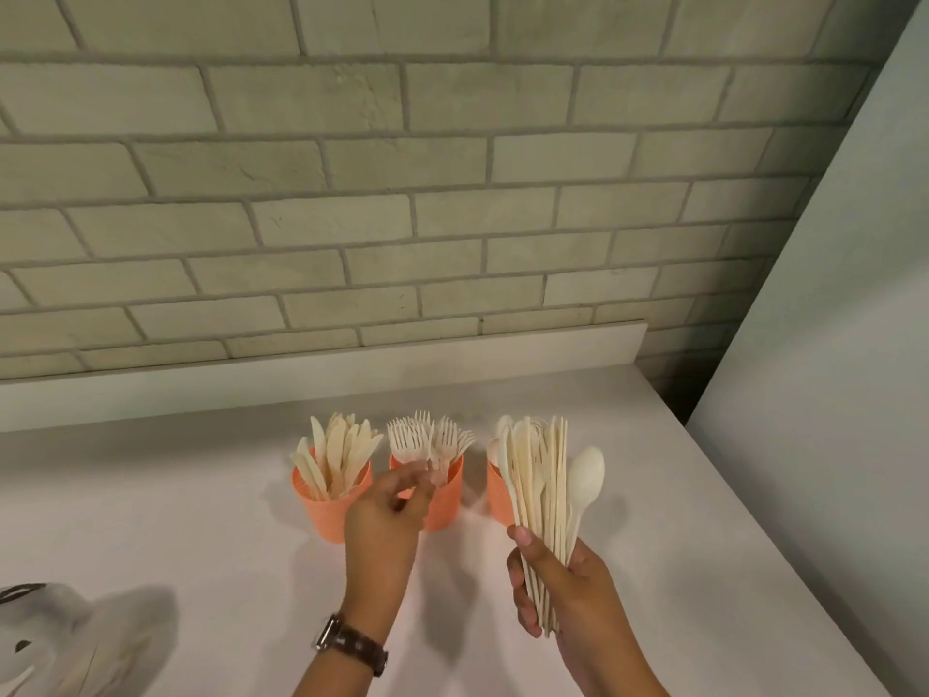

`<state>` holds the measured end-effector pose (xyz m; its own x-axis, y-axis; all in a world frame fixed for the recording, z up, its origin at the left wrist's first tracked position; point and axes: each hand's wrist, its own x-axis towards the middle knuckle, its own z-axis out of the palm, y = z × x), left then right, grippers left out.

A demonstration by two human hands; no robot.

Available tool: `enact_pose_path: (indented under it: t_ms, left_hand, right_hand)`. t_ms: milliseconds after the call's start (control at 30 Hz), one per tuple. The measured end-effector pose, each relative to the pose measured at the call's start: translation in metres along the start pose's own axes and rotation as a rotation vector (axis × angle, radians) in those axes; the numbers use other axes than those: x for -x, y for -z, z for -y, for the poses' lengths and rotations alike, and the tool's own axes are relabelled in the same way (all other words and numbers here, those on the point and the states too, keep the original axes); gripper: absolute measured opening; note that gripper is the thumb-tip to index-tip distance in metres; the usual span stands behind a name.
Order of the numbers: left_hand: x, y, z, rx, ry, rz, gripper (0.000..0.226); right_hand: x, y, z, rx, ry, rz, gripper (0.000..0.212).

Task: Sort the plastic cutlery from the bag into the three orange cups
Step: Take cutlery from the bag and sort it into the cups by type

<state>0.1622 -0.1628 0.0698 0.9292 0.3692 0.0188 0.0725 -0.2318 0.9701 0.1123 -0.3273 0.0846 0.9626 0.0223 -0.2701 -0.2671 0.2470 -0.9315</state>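
nearest to us, on the white counter, a blurred bag lies at 8 o'clock. at 5 o'clock our right hand is curled around an upright bundle of cutlery. our left hand pinches a fork at the middle cup, which holds forks. at its 9 o'clock the left cup holds knives. at its 3 o'clock the right cup, half hidden, holds spoons. behind stands a grey brick wall.
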Motion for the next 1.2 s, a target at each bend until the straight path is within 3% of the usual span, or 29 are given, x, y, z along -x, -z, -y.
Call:
enact_pose_path:
  t_ms: [133, 300, 600, 833, 1000, 1200]
  left_hand:
    - [0.028, 0.005, -0.019, 0.149, 0.05, 0.137, 0.013]
    - [0.047, 0.015, -0.027, 0.143, 0.099, 0.277, 0.01]
    - [0.047, 0.036, -0.018, 0.248, 0.165, 0.136, 0.012]
    - [0.013, 0.022, -0.04, 0.384, 0.099, -0.016, 0.002]
    - [-0.023, -0.032, -0.047, 0.274, 0.016, 0.03, 0.007]
    - [-0.038, -0.083, -0.018, -0.015, -0.036, 0.163, 0.008]
  right_hand:
    - [0.003, -0.003, -0.001, 0.103, 0.019, 0.017, 0.015]
    - [0.007, -0.015, -0.007, 0.182, 0.009, 0.07, 0.013]
    - [0.002, -0.03, -0.008, 0.272, 0.037, 0.141, 0.015]
    - [-0.007, 0.002, -0.009, 0.121, -0.033, -0.077, 0.022]
    - [-0.009, 0.039, -0.004, 0.07, -0.052, -0.212, 0.03]
    - [-0.005, 0.046, 0.006, -0.008, -0.021, -0.195, 0.032]
